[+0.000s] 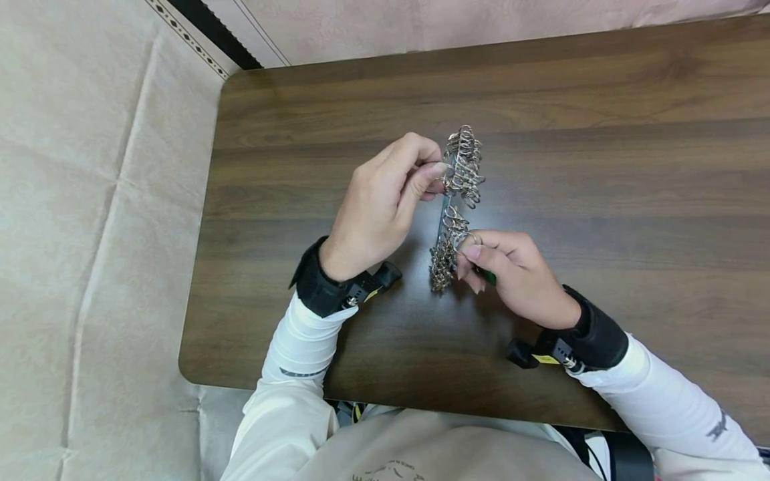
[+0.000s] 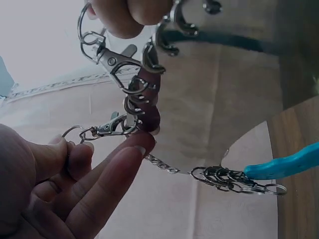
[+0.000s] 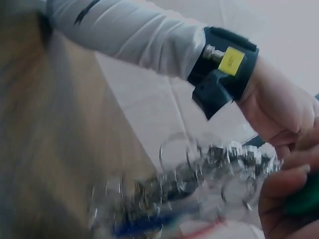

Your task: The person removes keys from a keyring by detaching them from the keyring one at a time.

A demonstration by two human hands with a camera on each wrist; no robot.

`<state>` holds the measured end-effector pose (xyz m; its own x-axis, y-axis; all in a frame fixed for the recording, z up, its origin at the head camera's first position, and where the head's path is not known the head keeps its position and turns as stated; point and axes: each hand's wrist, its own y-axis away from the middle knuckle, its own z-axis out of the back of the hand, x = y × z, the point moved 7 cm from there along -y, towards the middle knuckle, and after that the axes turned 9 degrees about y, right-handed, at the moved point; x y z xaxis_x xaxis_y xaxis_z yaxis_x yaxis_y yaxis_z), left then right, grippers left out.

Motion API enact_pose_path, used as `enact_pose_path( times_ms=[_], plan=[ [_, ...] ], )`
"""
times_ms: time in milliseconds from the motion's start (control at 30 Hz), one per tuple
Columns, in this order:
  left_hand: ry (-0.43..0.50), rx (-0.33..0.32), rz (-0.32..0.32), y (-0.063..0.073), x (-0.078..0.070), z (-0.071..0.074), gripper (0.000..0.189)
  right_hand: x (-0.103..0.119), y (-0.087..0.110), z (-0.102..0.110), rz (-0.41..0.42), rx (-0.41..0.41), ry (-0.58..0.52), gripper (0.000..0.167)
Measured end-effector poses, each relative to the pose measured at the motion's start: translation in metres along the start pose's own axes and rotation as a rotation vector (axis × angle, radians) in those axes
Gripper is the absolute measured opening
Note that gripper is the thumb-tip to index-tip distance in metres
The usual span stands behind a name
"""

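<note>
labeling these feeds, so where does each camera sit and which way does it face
Head: on the head, facing forward and down at the table; left hand, right hand and sleeves show.
Left wrist: on that wrist, facing metal clasps; bare fingers show at top and lower left.
Right wrist: on that wrist, facing blurred clasps; fingers round a green thing and the left arm show.
Shared: head and right wrist both show the green thing.

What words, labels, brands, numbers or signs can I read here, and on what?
None can be read.
Curved dark print on the beige shirt front: too small, and cut off by the picture's edge.
Yellow rectangular label on the black left wristband: too small and blurred.
Yellow rectangular label on the black right wristband: too small.
Dark marks on both white sleeves: too small.
Silver metal clasps and rings: no lettering visible.
</note>
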<state>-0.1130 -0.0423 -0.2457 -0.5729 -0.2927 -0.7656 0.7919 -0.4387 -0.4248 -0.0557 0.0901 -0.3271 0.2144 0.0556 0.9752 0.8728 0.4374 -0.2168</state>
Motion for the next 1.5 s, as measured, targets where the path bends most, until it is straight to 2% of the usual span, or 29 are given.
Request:
enact_pose_path(
  times_ms=[133, 333, 500, 600, 733, 933, 1233, 1400, 1500],
  plan=[
    [-0.027, -0.005, -0.003, -0.001, 0.001, 0.001, 0.017, -0.004, -0.002, 0.0, -0.093, 0.0, -0.043, 0.035],
    [-0.044, -0.004, -0.012, -0.001, 0.002, 0.001, 0.017, -0.004, -0.002, -0.002, -0.126, 0.046, -0.072, 0.039],
    [-0.037, 0.012, -0.006, -0.001, 0.002, -0.001, 0.016, -0.003, -0.003, -0.003, -0.107, 0.048, -0.09, 0.04],
    [-0.058, 0.027, -0.008, -0.001, 0.004, -0.002, 0.017, -0.001, -0.004, -0.003, -0.069, 0.048, -0.104, 0.039],
    [-0.106, 0.053, -0.007, -0.002, 0.005, -0.004, 0.018, 0.002, -0.006, -0.001, -0.072, 0.051, -0.112, 0.038],
    [-0.143, 0.105, 0.011, -0.002, 0.007, -0.011, 0.017, 0.003, -0.007, 0.002, -0.104, 0.058, -0.065, 0.039],
    [-0.095, 0.213, -0.009, -0.001, 0.008, -0.026, 0.014, 0.002, -0.005, 0.002, -0.099, 0.082, -0.044, 0.039],
    [-0.1, 0.274, -0.027, 0.001, 0.008, -0.031, 0.012, 0.005, -0.004, 0.005, -0.082, 0.066, -0.023, 0.038],
    [-0.103, 0.305, -0.016, 0.002, 0.009, -0.033, 0.011, 0.005, -0.003, 0.007, -0.096, 0.051, -0.015, 0.038]
  ],
)
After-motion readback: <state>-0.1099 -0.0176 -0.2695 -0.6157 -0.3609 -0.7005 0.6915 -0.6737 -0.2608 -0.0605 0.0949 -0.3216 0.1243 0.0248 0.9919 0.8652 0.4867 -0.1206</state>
